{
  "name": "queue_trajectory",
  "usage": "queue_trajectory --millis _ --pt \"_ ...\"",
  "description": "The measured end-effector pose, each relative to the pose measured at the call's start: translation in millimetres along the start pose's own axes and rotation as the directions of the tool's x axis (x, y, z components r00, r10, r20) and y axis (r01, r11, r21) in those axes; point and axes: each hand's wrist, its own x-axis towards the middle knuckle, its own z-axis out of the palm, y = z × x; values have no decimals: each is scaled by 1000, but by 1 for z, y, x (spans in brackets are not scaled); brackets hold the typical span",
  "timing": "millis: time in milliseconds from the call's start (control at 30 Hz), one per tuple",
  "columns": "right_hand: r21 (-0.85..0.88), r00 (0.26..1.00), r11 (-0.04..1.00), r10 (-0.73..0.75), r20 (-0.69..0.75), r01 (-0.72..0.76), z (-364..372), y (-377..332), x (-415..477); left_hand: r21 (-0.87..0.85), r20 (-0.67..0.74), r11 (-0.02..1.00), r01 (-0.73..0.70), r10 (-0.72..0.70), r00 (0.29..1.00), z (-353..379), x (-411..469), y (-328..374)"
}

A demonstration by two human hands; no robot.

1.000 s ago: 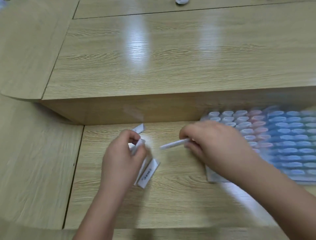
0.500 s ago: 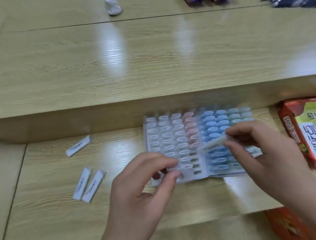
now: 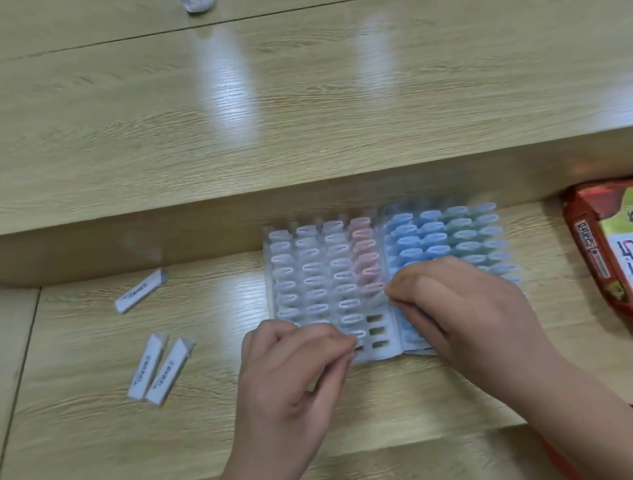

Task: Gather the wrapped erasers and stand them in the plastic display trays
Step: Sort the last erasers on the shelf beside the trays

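Two plastic display trays lie side by side against the raised wooden step. The left tray [image 3: 272, 301] holds white and pink erasers and has three vacant slots [image 3: 375, 330] at its front right. The right tray [image 3: 387, 246] holds blue and green erasers. My left hand [image 3: 291, 373] pinches the front edge of the left tray. My right hand [image 3: 459, 308] hovers over the seam between the trays, fingertips pinched on a wrapped eraser that is mostly hidden under them. Three wrapped white erasers lie loose at the left: one [image 3: 140, 291] alone, two [image 3: 147, 366] [image 3: 169, 371] side by side.
A red printed box [image 3: 596, 253] lies at the right edge, close to the right tray. The raised wooden step [image 3: 205, 219] runs along the back of the lower desk. A small white object [image 3: 200, 4] sits at the top edge.
My left hand let its erasers go on the desk and moved right to the left tray's front edge. My right hand carried its eraser from the desk down onto the trays. The view panned right.
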Motion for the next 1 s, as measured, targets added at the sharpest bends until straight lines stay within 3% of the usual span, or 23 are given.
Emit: queue_trajectory --millis 200,367,467,600,700,767,867,933,1000 --pt "-34 998 998 -49 49 50 1 6 -2 6 28 998 -69 69 997 0 -2 -7" --pt "-85 984 988 -115 133 127 4 3 0 202 55 967 -156 148 987 7 -9 -11" --pt "-82 984 991 -91 154 105 -1 1 2 271 51 944 -188 181 982 9 -12 -12" --pt "-40 997 999 -10 76 13 0 -12 1 219 44 962 -166 160 986 -2 -14 -15" --pt "78 1000 997 25 -10 -24 5 -45 11 126 -100 992 -28 40 994 -30 -21 -27" --pt "168 1000 986 -5 -18 8 14 -85 27 136 -220 981 140 -108 969 -55 -30 -44" --pt "175 993 983 -74 92 57 50 -149 56 55 -355 874 483 -435 828 -96 -43 -74" --pt "123 963 992 -20 269 -14 84 -180 74 54 -305 787 614 -573 761 -114 -50 -101" --pt "83 919 991 67 389 -107 119 -192 82 146 -163 752 643 -623 765 -125 -52 -124"
